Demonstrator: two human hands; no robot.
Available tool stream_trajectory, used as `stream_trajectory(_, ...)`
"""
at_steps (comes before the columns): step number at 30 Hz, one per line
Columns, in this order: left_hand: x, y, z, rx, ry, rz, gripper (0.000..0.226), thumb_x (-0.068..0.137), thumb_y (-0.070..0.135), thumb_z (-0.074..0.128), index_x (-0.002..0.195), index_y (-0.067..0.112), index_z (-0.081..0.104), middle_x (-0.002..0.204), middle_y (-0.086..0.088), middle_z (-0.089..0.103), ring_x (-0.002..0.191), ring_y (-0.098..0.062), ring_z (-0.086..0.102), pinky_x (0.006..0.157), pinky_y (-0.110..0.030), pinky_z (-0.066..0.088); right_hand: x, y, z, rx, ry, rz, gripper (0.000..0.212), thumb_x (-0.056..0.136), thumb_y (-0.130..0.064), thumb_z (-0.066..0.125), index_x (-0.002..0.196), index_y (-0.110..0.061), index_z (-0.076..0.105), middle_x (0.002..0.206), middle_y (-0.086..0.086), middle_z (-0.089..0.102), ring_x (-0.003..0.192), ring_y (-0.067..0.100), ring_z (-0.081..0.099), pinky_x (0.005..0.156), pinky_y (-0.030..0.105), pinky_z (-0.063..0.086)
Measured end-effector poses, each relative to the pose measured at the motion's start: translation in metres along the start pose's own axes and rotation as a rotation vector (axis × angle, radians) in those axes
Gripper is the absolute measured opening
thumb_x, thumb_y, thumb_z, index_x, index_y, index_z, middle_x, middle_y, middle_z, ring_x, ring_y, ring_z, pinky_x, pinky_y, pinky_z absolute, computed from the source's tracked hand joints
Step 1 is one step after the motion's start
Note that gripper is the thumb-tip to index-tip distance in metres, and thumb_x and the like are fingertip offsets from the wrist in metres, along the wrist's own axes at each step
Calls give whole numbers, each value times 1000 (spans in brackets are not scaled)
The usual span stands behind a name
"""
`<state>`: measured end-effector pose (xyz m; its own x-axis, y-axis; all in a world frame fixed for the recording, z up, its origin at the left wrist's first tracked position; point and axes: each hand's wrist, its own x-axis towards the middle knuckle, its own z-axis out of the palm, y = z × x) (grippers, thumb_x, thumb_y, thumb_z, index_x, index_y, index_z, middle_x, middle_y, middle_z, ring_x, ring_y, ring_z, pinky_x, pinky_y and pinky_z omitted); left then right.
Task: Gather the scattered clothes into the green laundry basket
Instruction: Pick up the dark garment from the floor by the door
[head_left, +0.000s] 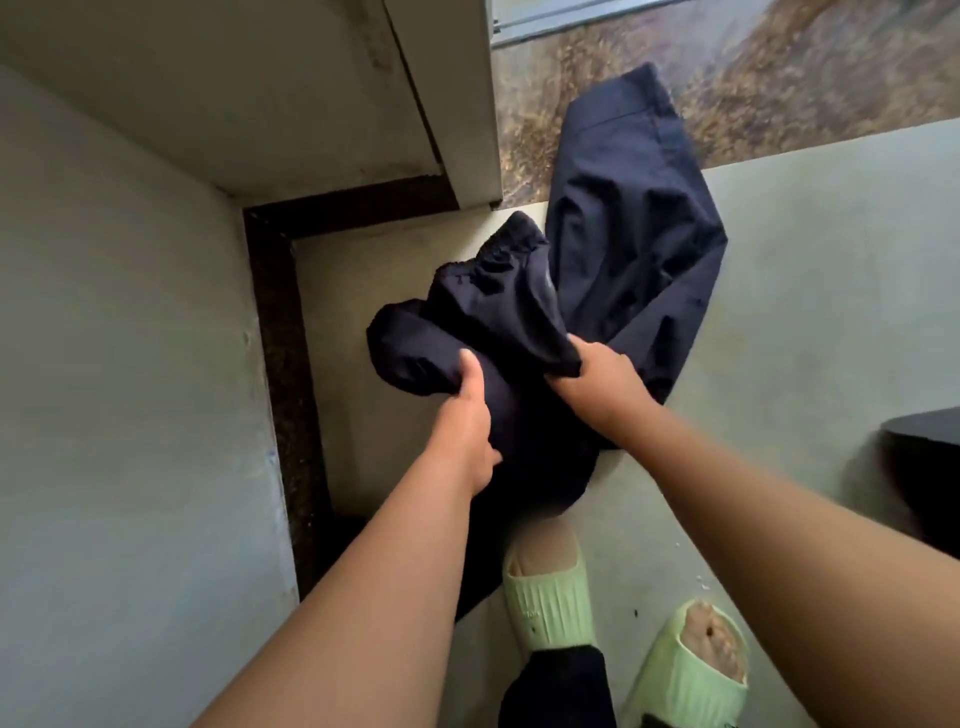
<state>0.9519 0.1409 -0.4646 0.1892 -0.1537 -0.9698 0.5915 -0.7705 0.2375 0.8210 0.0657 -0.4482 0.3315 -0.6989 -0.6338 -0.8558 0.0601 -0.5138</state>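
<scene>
Dark navy trousers (623, 244) hang bunched in the middle of the head view, one leg trailing up and to the right over the pale floor. My left hand (465, 415) grips the crumpled cloth near the elastic waistband, thumb on top. My right hand (597, 384) holds a fold of the same trousers just to the right. No green laundry basket shows in this view.
A pale wall (130, 364) fills the left side, with a dark skirting strip (280, 364) at its foot. A brown patterned floor (753, 78) lies beyond a step at the top right. My feet in light green slippers (550, 603) stand below. A dark object (924, 467) sits at the right edge.
</scene>
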Motion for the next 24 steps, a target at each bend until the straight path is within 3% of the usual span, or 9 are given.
stream_trajectory(2,-40,7,18,20,-104,71,118,38,92,60,131,20,51,130,-2,62,116,-26,61,100,-56,45,-31,-16,-3,-94,-50,-124,42,88,-27,52,130,-32,52,100,16,59,100,40,57,84,37,42)
stream_trajectory(5,-58,9,27,-166,-25,108,94,47,56,85,123,6,58,119,-12,67,104,-26,67,95,-45,52,-58,-37,1,-1,-142,-198,44,82,-18,53,125,-26,56,88,9,49,91,33,53,81,36,44)
stream_trajectory(9,-99,10,24,-241,139,84,52,86,36,62,128,6,55,122,-14,63,102,-30,65,84,-39,55,-104,-49,-28,41,-81,-363,51,81,-24,61,131,-31,55,94,2,50,88,18,49,77,27,43)
stream_trajectory(12,-127,8,22,-259,204,95,47,89,38,57,123,6,57,118,-16,64,102,-34,65,91,-50,53,-133,-42,-44,285,49,-234,58,68,-34,79,118,-24,53,104,-4,46,94,12,53,85,26,47)
stream_trajectory(14,-171,-1,24,-309,203,112,47,90,42,57,124,9,55,119,-13,64,101,-34,65,89,-52,54,-161,-28,-67,290,105,-110,65,60,-35,86,111,-20,49,110,-4,47,101,15,53,88,27,47)
stream_trajectory(16,-198,-6,25,-411,104,129,47,94,43,52,129,12,52,123,-12,63,106,-34,64,89,-50,53,-176,-11,-82,115,31,-41,79,60,-38,86,125,-19,46,125,0,47,117,21,50,97,29,42)
stream_trajectory(18,-223,-1,29,-509,-21,146,50,96,46,47,135,14,49,130,-13,60,112,-35,62,88,-48,53,-192,0,-95,-46,-40,-16,109,61,-48,83,148,-21,23,149,2,33,134,24,39,109,35,36)
stream_trajectory(21,-259,11,44,-471,-142,211,55,91,50,52,136,18,48,130,-12,61,110,-34,64,87,-49,55,-208,-6,-113,-188,97,-47,123,65,-56,77,153,-26,-4,161,-2,9,144,25,22,117,42,24)
stream_trajectory(24,-299,26,61,-451,-186,320,49,92,46,54,134,20,51,126,-10,64,107,-33,65,92,-56,50,-212,-24,-139,-183,244,-75,128,61,-60,76,153,-25,-6,161,-2,5,146,24,17,118,48,18)
